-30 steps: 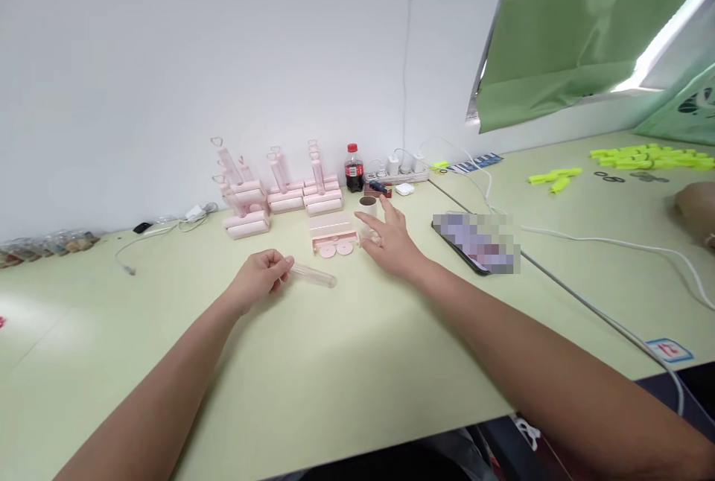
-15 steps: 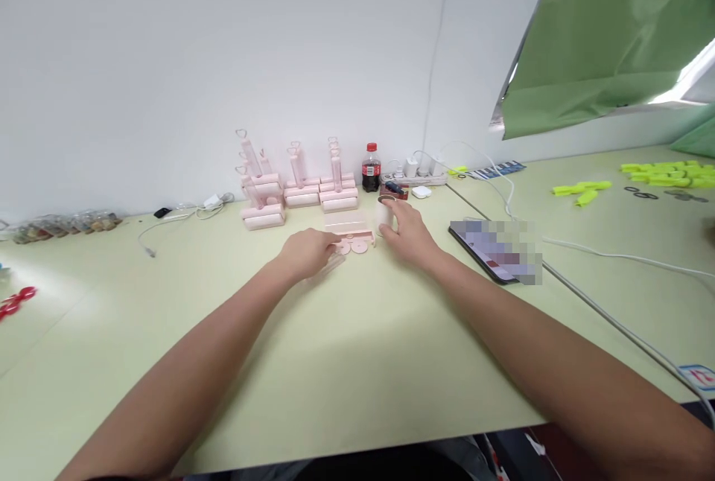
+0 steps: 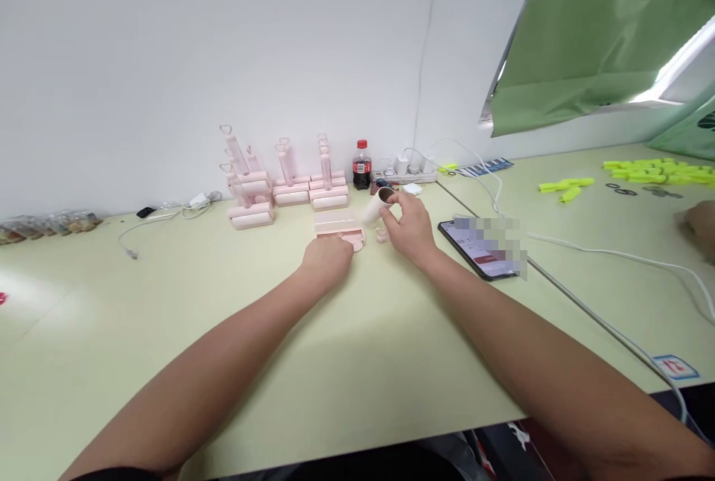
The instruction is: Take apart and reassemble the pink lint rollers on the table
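Right hand (image 3: 412, 228) pinches the tilted white roll (image 3: 374, 210) near its rim, likely for control, beside the pink case (image 3: 337, 221). Left hand (image 3: 328, 257) covers the case, perhaps steadying it; grip hidden from me.

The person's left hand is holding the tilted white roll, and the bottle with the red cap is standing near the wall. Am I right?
Not quite: in the head view, the right hand is holding the tilted white roll. The bottle with the red cap is standing near the wall, as you said.
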Demonstrator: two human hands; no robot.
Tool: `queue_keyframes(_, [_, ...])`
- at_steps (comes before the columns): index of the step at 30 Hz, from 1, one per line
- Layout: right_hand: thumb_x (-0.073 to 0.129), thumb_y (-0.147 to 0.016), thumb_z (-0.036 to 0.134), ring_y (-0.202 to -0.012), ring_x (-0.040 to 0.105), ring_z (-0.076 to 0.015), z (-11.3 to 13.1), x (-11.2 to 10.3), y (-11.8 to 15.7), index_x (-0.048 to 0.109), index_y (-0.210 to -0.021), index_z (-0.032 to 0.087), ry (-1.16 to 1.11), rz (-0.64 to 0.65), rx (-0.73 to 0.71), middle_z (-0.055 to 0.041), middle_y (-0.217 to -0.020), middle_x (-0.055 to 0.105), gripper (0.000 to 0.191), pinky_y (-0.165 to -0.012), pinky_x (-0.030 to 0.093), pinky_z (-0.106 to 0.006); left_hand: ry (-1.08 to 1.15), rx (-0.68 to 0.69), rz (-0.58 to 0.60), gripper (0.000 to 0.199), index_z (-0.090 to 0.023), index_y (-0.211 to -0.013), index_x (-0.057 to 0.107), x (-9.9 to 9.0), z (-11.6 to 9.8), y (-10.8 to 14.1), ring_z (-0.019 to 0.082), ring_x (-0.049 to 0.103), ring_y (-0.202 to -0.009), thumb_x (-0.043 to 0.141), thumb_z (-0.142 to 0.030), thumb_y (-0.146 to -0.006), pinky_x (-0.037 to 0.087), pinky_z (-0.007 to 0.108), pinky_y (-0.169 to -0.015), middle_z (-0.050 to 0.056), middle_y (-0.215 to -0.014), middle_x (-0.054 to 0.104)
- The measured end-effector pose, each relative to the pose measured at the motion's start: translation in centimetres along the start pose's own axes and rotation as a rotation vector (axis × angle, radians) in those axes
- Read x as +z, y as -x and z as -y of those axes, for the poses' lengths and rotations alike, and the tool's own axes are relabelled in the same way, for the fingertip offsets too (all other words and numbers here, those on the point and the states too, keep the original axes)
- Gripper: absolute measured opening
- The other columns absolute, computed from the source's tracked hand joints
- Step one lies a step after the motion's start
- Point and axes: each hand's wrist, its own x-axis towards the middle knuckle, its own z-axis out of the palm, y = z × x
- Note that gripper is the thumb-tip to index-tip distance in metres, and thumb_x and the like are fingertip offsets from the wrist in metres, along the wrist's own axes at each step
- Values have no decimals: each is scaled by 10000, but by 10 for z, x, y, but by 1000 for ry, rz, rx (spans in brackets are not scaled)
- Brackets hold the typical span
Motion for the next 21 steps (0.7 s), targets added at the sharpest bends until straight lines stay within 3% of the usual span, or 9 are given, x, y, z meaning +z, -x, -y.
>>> queue_keyframes(5, [537,-866,342,-968,581,-244,18,-18,4,558,-931,225,-159,-111,0,-74,-1016,654,136,-873,461,-402,-42,31,-43,260,-151,-906,706,0,0,5,318,671,-938,505,-306,-848,511,383,-743,185,-1004,704])
queue_keyframes(11, [639,-798,387,-636,535,-145,36,-36,15,545,-824,220,-471,-16,199,7,-770,602,193,-603,503,-310,-13,42,-90,190,-174,-766,668,1,1,-2,267,678,-847,499,-241,-820,481,321,-675,128,-874,714])
queue_keyframes(14, [681,-764,393,-633,547,-126,36,-41,20,498,-715,214,-617,-1,190,-5,-848,592,261,-588,535,-307,32,65,-160,197,-192,-755,626,-1,6,7,250,668,-795,477,-282,-848,458,316,-632,90,-820,703])
queue_keyframes(17, [714,-738,445,-637,600,-116,30,-39,26,446,-628,197,-807,36,306,-25,-952,598,381,-626,579,-332,345,39,-291,226,-210,-742,568,1,18,29,201,646,-678,491,-379,-871,445,293,-580,24,-705,663])
queue_keyframes(19, [732,-716,492,-599,613,-123,29,-35,30,425,-600,196,-942,112,441,-8,-819,587,443,-621,596,-350,708,-14,-341,243,-211,-782,540,5,26,46,175,650,-646,531,-440,-861,458,269,-538,5,-723,661])
queue_keyframes(21, [754,-683,529,-579,617,-137,31,-29,35,433,-597,196,-1034,208,544,10,-699,550,470,-600,608,-359,1051,-34,-362,278,-210,-882,516,11,32,59,180,685,-724,578,-477,-839,492,253,-505,32,-891,689])
